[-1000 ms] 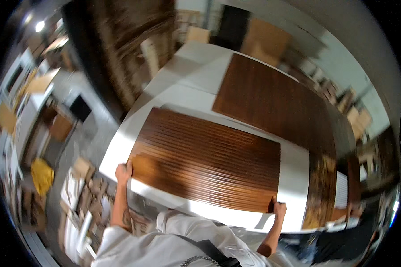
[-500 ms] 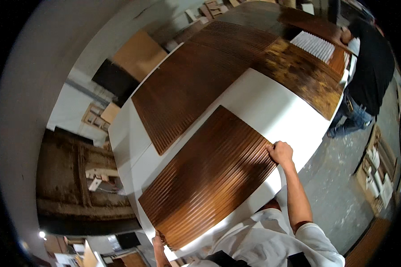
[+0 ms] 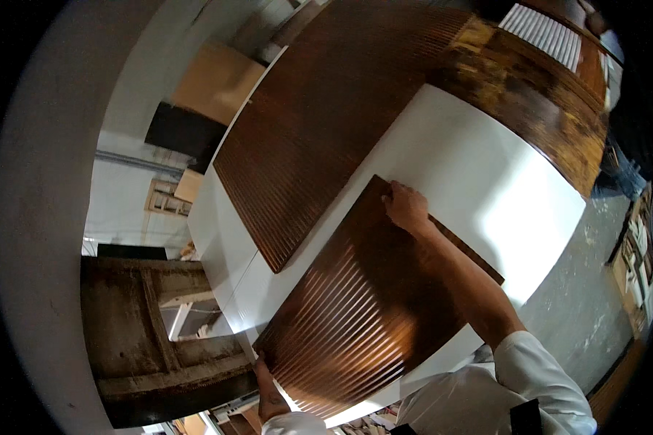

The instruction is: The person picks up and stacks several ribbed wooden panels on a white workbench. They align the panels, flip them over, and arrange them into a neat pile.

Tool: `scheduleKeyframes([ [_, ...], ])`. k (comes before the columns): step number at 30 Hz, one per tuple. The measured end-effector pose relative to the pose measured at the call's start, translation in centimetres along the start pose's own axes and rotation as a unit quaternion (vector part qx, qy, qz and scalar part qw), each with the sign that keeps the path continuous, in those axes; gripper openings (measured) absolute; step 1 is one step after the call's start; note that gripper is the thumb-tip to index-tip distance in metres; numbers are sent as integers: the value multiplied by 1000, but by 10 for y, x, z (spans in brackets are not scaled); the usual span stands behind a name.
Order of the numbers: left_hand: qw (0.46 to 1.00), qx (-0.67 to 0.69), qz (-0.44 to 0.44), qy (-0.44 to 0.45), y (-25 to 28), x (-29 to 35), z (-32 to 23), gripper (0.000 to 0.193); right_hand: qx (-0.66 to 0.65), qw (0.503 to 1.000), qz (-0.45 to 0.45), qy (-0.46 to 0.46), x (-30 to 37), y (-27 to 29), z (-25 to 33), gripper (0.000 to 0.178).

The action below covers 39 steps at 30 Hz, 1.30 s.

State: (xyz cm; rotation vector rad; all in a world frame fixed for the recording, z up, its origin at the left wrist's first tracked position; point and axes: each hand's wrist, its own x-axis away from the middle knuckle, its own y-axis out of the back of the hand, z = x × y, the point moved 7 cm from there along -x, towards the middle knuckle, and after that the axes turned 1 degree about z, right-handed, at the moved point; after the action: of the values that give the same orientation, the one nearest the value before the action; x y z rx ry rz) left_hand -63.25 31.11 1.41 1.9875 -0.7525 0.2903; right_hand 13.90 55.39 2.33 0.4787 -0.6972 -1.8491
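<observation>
Head view, tilted hard to one side, showed a dark brown ribbed wooden panel (image 3: 370, 297) lying flat on a long white counter (image 3: 471, 159), near the counter's close end. The right hand (image 3: 406, 206) lay on the panel's far corner, fingers curled over the edge, so its grip was clamped on the panel; the white-sleeved forearm stretched across the ribbed face toward it. The left hand (image 3: 267, 383) held the opposite near corner at the counter's edge, fingers wrapped round the panel's rim, that grip also closed on the wood. The panel's ribs ran lengthwise and caught a warm sheen near the middle.

Just beyond it, apart by a strip of bare white counter, a larger brown ribbed panel (image 3: 326, 123) lay along the counter. Past that one, a patchy, worn-looking brown board (image 3: 551, 109) rested at the far side, with a white ribbed panel (image 3: 544, 29) beside it at the picture's rim. A grey concrete floor (image 3: 580, 312) showed to the right of the counter, and a rough brown wooden frame (image 3: 152, 326) stood at the left.
</observation>
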Motion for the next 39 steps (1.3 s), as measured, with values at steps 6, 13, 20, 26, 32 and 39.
scheduleKeyframes([
  [6, 997, -49, -41, -46, -6, 23, 24, 50, 54, 994, 72, -54, 56, 57, -16, 44],
  [13, 976, -90, -177, -92, 34, 63, 137, 52, 24, 999, -32, -15, 149, 123, -54, 32],
  [20, 986, -94, -35, -136, 24, 89, 135, 76, 2, 998, 3, -71, 161, 133, -72, 29],
  [26, 990, -7, -127, -60, 31, 74, 113, 58, 36, 993, 60, -97, 123, 109, -68, 38],
  [32, 994, 52, -24, -92, 16, 77, 119, 59, -20, 995, 19, -100, 137, 125, -81, 42],
  [39, 978, 173, 105, 50, -6, 66, 145, 67, -91, 983, 57, -147, 146, 136, -101, 45],
])
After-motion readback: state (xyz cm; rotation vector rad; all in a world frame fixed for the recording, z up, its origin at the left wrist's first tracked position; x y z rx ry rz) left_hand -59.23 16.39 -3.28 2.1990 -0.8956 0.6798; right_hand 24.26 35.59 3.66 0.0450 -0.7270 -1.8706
